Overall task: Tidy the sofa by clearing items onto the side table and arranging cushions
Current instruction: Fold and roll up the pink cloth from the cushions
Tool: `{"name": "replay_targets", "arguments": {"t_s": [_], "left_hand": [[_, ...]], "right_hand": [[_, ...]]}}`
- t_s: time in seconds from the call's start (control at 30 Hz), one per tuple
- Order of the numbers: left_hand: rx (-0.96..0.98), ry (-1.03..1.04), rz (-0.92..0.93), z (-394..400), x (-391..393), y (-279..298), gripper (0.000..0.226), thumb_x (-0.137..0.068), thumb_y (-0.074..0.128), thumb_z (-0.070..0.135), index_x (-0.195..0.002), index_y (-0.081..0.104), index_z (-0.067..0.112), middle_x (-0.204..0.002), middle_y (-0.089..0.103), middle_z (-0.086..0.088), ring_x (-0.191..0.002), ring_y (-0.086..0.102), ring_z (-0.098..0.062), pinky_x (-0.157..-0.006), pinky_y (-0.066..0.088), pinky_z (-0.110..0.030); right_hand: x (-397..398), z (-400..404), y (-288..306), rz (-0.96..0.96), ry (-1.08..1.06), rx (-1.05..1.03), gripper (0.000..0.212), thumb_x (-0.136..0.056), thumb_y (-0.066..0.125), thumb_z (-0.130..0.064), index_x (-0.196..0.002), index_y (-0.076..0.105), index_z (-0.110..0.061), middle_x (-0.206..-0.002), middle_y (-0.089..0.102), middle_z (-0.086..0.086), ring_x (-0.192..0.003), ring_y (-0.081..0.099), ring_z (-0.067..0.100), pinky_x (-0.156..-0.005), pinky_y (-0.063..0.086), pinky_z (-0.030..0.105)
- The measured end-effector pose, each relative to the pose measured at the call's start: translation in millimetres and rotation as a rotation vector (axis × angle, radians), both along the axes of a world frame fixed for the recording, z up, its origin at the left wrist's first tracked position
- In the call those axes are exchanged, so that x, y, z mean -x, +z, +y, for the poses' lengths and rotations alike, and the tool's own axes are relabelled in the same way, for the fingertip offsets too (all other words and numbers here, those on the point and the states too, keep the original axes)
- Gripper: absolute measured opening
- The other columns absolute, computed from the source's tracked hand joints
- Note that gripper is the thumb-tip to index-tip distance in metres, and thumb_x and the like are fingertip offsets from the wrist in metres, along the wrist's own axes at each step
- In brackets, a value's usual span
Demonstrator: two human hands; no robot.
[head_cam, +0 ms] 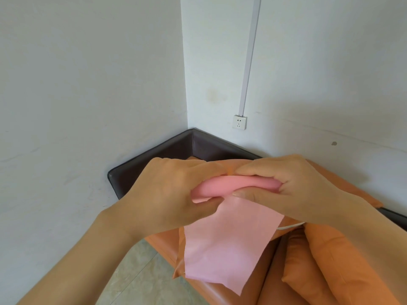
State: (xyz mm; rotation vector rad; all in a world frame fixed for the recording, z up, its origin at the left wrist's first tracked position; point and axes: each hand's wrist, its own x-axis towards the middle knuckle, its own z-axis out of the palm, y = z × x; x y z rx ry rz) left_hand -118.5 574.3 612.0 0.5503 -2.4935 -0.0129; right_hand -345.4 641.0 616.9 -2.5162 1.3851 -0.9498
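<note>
pink cloth (229,243): thin, matt, smooth fabric, rolled thick at the top
sofa (233,291): orange, looks like leather, smooth with soft shine
cushions (326,267): orange woven cloth, matt
side table (154,159): dark rim, smooth, slightly glossy
wall (88,84): white paint, matt, a little rough
floor (136,269): smooth tile

Both arms reach forward, left hand (169,190) and right hand (284,186) knuckles up, fingertips meeting, both pinched closed on pink cloth (226,245).

walls (88,84) hem sofa (231,289), cushions (330,260) crowd seat
</note>
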Motion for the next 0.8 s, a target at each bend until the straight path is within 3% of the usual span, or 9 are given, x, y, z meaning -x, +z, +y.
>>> {"name": "replay_targets", "arguments": {"t_s": [0.1,0.2,0.27,0.33,0.43,0.57,0.73,0.8], "left_hand": [[0.009,-0.014,0.027,-1,0,-1,0.026,-0.081,0.063,0.037,-0.106,0.069,0.033,-0.074,0.064,0.015,-0.059,0.051,-0.004,-0.047,0.041,-0.028],[-0.252,-0.074,0.093,-4,-2,1,0.023,-0.081,0.065,0.031,-0.103,0.070,0.035,-0.072,0.064,0.015,-0.056,0.052,-0.005,-0.053,0.036,-0.017],[-0.312,-0.075,0.085,-5,-3,1,0.021,-0.081,0.063,0.035,-0.100,0.071,0.036,-0.071,0.065,0.012,-0.056,0.055,-0.011,-0.052,0.041,-0.022],[-0.205,-0.034,0.057,-4,-3,0,0.025,-0.080,0.061,0.042,-0.103,0.070,0.038,-0.075,0.066,0.014,-0.060,0.058,-0.010,-0.052,0.044,-0.026],[0.006,0.006,0.032,-3,-2,-1,0.033,-0.081,0.064,0.042,-0.112,0.068,0.033,-0.087,0.069,0.016,-0.067,0.062,-0.007,-0.048,0.047,-0.032],[0.192,-0.040,0.043,-4,-1,-2,0.023,-0.086,0.062,0.032,-0.105,0.072,0.025,-0.079,0.065,0.012,-0.060,0.055,-0.010,-0.039,0.038,-0.031],[-0.021,-0.074,0.135,-8,-3,-5,0.024,-0.088,0.061,0.031,-0.109,0.072,0.029,-0.076,0.065,0.010,-0.058,0.054,-0.011,-0.045,0.043,-0.033],[-0.024,-0.066,0.123,-7,-4,-3,0.024,-0.088,0.060,0.034,-0.109,0.072,0.031,-0.075,0.065,0.012,-0.058,0.050,-0.004,-0.045,0.043,-0.032]], "right_hand": [[0,-1,0,-0.031,0.006,-0.047,0.028,-0.087,0.065,-0.043,-0.110,0.069,-0.027,-0.098,0.069,-0.019,-0.087,0.065,0.001,-0.072,0.049,0.019],[-2,-3,-4,0.110,-0.061,0.216,0.041,-0.082,0.065,-0.053,-0.113,0.065,-0.026,-0.098,0.068,-0.014,-0.086,0.064,0.007,-0.064,0.052,0.031],[-2,-6,-9,0.210,-0.063,0.334,0.037,-0.083,0.065,-0.050,-0.110,0.067,-0.024,-0.092,0.069,-0.009,-0.078,0.064,0.012,-0.056,0.050,0.030],[0,-9,-10,0.210,-0.056,0.298,0.033,-0.086,0.064,-0.047,-0.108,0.070,-0.024,-0.093,0.070,-0.013,-0.081,0.064,0.007,-0.060,0.048,0.023],[-1,-8,-8,0.021,-0.010,0.041,0.028,-0.087,0.065,-0.043,-0.108,0.070,-0.026,-0.101,0.068,-0.023,-0.091,0.063,-0.005,-0.075,0.046,0.012],[0,-6,-3,-0.154,0.032,-0.164,0.028,-0.083,0.074,-0.034,-0.109,0.070,-0.025,-0.100,0.069,-0.022,-0.090,0.065,-0.002,-0.074,0.044,0.007],[-1,-10,-14,0.029,-0.021,0.197,0.041,-0.082,0.070,-0.042,-0.119,0.059,-0.029,-0.106,0.066,-0.012,-0.094,0.063,0.006,-0.073,0.051,0.026],[-1,-11,-18,0.013,0.000,0.234,0.037,-0.084,0.070,-0.038,-0.118,0.062,-0.025,-0.105,0.068,-0.008,-0.094,0.065,0.008,-0.074,0.052,0.027]]}}
